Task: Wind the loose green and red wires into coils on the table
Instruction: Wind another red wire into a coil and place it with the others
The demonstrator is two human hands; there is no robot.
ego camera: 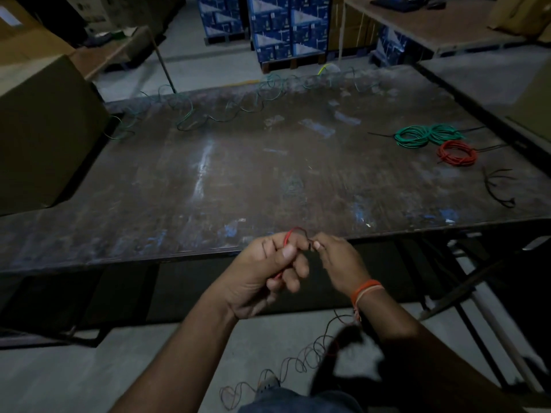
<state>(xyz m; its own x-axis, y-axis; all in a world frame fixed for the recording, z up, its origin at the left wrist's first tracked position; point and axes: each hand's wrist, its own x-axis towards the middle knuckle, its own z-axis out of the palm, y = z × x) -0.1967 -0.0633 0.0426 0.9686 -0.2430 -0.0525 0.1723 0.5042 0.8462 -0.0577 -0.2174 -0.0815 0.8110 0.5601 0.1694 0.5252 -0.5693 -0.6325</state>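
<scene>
My left hand (262, 272) grips a red wire (290, 234) that arches above its fingers, just in front of the table's near edge (119, 257). My right hand (340, 260) pinches the same wire's other side beside it. The wire's loose length trails in curls over the floor (301, 359) below my arms. A long loose green wire (190, 114) snakes along the table's far edge. At the right of the table lie two green coils (426, 135) and a red coil (456, 153).
Black cable ties (498, 189) lie near the table's right edge. A large cardboard box (44, 129) stands against the table's left side. Blue cartons (286, 25) are stacked beyond the far edge, and another table (432, 28) stands at the back right.
</scene>
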